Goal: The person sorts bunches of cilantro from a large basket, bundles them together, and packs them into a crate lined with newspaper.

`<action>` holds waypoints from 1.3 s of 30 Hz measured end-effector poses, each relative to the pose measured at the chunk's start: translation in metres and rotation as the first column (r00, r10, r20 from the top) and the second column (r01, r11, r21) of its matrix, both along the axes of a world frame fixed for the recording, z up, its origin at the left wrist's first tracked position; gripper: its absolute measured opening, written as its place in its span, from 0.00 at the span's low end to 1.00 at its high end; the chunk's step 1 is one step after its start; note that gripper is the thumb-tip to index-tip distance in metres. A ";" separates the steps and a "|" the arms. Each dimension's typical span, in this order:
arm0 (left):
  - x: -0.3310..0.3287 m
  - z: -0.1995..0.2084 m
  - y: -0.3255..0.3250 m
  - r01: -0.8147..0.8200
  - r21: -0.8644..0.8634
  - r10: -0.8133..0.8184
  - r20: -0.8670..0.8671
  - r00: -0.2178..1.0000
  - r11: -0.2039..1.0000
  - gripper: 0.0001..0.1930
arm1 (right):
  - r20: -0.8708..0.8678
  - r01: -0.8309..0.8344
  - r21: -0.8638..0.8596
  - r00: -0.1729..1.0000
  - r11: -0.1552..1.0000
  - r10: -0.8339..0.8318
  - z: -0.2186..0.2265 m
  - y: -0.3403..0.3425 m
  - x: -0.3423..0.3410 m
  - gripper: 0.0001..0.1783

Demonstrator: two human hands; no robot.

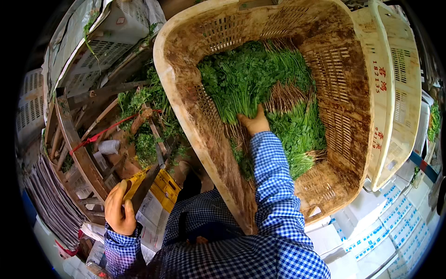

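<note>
While I look down through the head view, I find the bunch of leafy greens [237, 98] at the left side of the large crate [174, 88], just inside the slotted wall. My right hand [257, 124] reaches into the crate and touches the lower stems of this bunch. The thumb and the forefinger stand apart, with stems between them; the other fingertips are hidden, so I cannot tell how firmly the hand closes. Beside it lie more greens with thin brown roots [289, 96], packed close together.

My left hand [120, 211] is outside the crate, on the left, with its fingers bent. It is at the near end of a dark bar [145, 186], but I cannot tell if it grips this bar or only rests against it. Below the bar there is a yellow crate [165, 188], and beyond it are loose greens [145, 151]. A cream crate [395, 111] stands to the right of the large one, and white boxes [367, 223] are at the lower right.

I judge that the bunch is light and soft, and that it bends easily. The leaves look tender and can bruise; if the stems are wet, they may slip. The better hold is low, on the gathered stems just above the roots, with the whole hand around them and only gentle pressure.
</note>
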State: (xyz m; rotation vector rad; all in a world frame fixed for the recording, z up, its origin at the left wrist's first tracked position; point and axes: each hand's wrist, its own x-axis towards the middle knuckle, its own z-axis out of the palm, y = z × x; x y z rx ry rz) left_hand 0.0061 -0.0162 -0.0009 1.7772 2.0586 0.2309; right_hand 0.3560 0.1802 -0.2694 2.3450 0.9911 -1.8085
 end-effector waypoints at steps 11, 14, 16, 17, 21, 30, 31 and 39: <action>0.003 -0.004 0.003 -0.012 0.032 0.012 -0.009 1.000 0.999 0.20 | -0.007 -0.082 0.021 0.997 0.996 0.082 -0.028 0.007 -0.012 0.64; 0.005 0.000 0.005 -0.005 0.006 0.005 -0.027 1.000 1.000 0.20 | -0.021 -0.238 0.025 0.971 0.971 0.239 -0.030 0.009 -0.005 0.66; 0.005 -0.001 0.004 -0.008 0.013 0.008 -0.016 1.000 1.000 0.21 | -0.086 -0.362 0.060 0.927 0.930 0.366 -0.034 0.022 0.008 0.69; 0.004 -0.002 0.004 -0.006 0.015 0.007 -0.011 1.000 1.000 0.21 | -0.094 -0.317 0.037 0.943 0.948 0.319 -0.034 0.027 0.004 0.69; 0.008 0.000 0.003 -0.004 0.032 0.006 -0.045 0.999 0.999 0.20 | 0.091 -0.427 -0.155 0.892 0.891 0.443 0.005 0.034 -0.043 0.68; 0.077 -0.026 0.035 -0.162 0.115 0.068 0.570 0.819 0.980 0.19 | -0.061 -0.172 -0.011 0.983 0.985 0.171 -0.031 0.025 -0.013 0.67; 0.096 -0.031 0.057 -0.042 0.119 -0.038 0.601 0.798 0.992 0.21 | -0.076 -0.155 0.003 0.985 0.988 0.155 -0.033 0.025 -0.008 0.68; 0.247 -0.219 0.259 -0.596 -0.552 0.812 0.399 0.426 0.584 0.42 | -0.126 -0.068 -0.012 0.990 0.998 0.066 -0.043 0.016 0.002 0.68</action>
